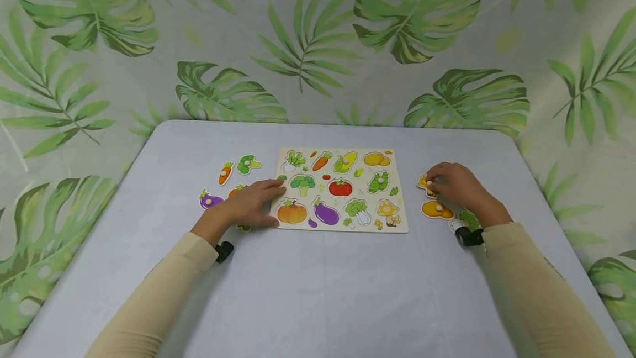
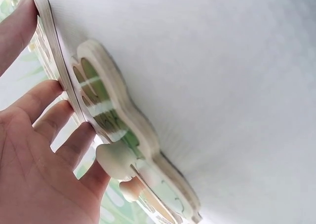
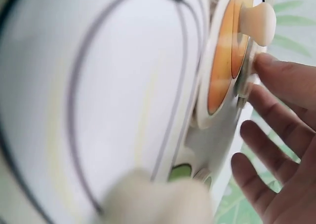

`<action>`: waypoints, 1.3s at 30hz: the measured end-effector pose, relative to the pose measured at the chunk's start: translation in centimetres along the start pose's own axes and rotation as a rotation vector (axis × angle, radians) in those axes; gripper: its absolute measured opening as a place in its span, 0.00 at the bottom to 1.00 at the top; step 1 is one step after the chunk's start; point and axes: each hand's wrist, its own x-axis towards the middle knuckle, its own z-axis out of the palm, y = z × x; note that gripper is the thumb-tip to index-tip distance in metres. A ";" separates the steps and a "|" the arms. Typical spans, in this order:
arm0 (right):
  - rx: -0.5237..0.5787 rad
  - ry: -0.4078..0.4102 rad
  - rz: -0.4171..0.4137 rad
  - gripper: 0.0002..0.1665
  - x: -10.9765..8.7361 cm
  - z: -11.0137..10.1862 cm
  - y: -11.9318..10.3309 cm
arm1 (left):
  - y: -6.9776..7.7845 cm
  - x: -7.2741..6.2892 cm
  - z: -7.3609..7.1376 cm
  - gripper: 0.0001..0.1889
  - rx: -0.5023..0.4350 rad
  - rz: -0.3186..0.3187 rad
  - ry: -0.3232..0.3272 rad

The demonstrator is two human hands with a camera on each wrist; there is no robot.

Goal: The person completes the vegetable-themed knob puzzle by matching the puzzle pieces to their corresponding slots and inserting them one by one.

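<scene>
A wooden vegetable puzzle board [image 1: 365, 224] lies flat mid-table. My left hand [image 1: 253, 203] rests at its left edge, fingers spread, with the fingertips [image 2: 89, 130] touching the board's side. Beside that hand lies a green knobbed piece [image 2: 131, 140], mostly hidden from the head view. To the right of the board, my right hand [image 1: 459, 187] pinches a yellow mushroom piece [image 1: 423, 182] between thumb and index finger, its other fingers [image 3: 252, 174] loosely bent. Just below lies a potato piece [image 1: 434, 210] with a round knob. A white-and-green leafy vegetable piece [image 1: 469, 217] sits partly under the right wrist.
Left of the board are a carrot piece [image 1: 226, 173], a broccoli piece [image 1: 247, 164], an eggplant piece [image 1: 208, 201] and an orange-red piece [image 1: 236, 190] partly behind the left hand. Knobs stand on the board's corn [image 1: 350, 160] and pea pod [image 1: 379, 182]. A leaf-print cloth [image 1: 318, 43] hangs behind the table.
</scene>
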 end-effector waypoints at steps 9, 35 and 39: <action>0.115 0.047 0.047 0.14 -0.3 -0.2 -0.2 | -0.1 0.1 0.1 0.44 0.003 0.001 -0.001; 0.066 0.042 -0.143 0.10 -0.9 0.3 -4.9 | 0.1 0.0 0.1 0.43 0.006 -0.003 -0.001; 0.036 0.013 -0.189 0.08 -1.2 1.0 -5.9 | 0.1 0.1 0.1 0.43 0.003 -0.002 -0.001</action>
